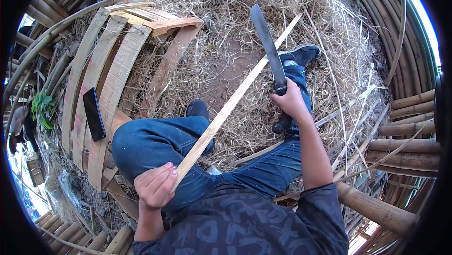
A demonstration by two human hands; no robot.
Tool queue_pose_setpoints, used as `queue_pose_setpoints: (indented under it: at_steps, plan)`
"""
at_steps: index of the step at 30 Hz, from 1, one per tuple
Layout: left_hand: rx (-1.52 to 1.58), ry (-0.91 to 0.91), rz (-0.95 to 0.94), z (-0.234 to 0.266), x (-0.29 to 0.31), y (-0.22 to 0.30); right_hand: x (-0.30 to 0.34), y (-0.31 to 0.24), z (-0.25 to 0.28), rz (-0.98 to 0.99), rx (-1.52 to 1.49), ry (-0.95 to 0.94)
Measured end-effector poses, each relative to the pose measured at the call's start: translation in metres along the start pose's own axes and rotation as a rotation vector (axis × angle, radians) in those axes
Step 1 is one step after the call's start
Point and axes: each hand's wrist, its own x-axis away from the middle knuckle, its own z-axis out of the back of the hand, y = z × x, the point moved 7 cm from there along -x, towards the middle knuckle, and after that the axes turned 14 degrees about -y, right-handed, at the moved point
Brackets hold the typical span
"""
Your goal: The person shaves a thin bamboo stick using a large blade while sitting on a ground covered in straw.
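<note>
My left hand (154,185) grips the near end of a long thin bamboo strip (235,99), resting it on my left knee; the strip runs up and to the right over the straw. My right hand (291,100) holds a long dark machete (269,45) by its black handle, blade pointing up and away, its edge close beside the strip's far half. I sit with blue jeans on, left knee (141,144) bent up, right leg stretched out to a dark shoe (301,53).
A wooden pallet (106,81) lies at left with a black phone (94,114) on it. Dry straw and shavings (301,5) cover the ground ahead. Thick bamboo poles (405,142) are stacked at right and lower left.
</note>
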Motion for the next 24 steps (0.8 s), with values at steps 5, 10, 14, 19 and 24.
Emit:
queue_pose_setpoints:
  at_steps: [5,10,14,19,24]
  plan:
    - [-0.004,-0.077,-0.012,0.0,-0.002,0.0,0.004,-0.004,-0.008,-0.037,0.0,0.013]
    - [-0.004,-0.039,-0.013,0.001,0.0,-0.002,0.011,0.01,-0.032,0.014,-0.128,0.047]
    - [0.014,-0.027,-0.009,0.001,0.004,-0.003,0.025,-0.01,-0.027,-0.025,-0.194,-0.013]
    - [0.029,-0.006,0.002,0.002,0.0,-0.004,0.003,0.0,-0.013,0.025,-0.288,-0.031]
    - [-0.028,0.063,0.062,0.005,0.001,-0.006,0.022,-0.021,-0.027,0.069,-0.136,0.026]
